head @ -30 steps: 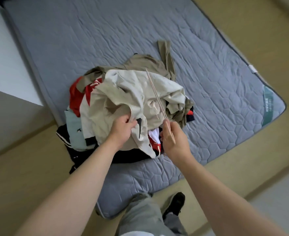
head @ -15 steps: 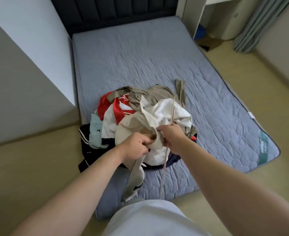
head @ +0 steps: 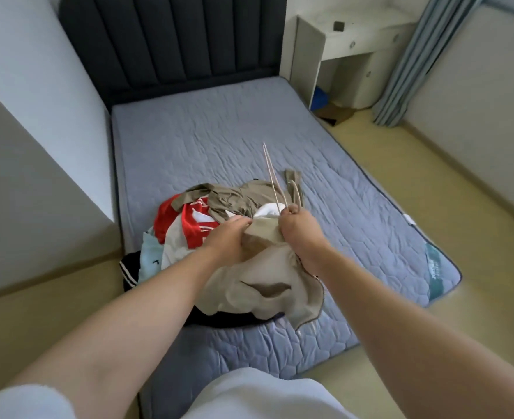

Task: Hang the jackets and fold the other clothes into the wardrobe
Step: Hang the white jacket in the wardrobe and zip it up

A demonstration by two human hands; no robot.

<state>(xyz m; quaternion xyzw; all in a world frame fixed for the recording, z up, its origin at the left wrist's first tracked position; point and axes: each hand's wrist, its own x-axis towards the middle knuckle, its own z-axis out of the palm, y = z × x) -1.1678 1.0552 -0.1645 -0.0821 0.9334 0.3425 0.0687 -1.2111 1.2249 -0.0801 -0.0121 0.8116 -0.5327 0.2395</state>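
A beige jacket [head: 267,285] hangs lifted above the pile of clothes [head: 189,225] at the foot of the grey mattress [head: 219,137]. My left hand [head: 230,234] grips the jacket's collar edge. My right hand [head: 299,228] grips the other side of the collar together with a thin pale clothes hanger [head: 272,179], whose arms stick up and away from my fist. The pile holds red-and-white, light blue, khaki and dark garments, partly hidden by the jacket.
A dark padded headboard [head: 171,43] stands at the bed's far end. A white desk [head: 352,52] and grey-blue curtain [head: 416,62] are at the back right. A grey-white wall panel [head: 37,131] runs along the left. Wooden floor [head: 476,237] surrounds the bed.
The jacket has been pulled up off the pile and toward me. The hanger swung from pointing down to pointing up in my right hand. The view tilted upward.
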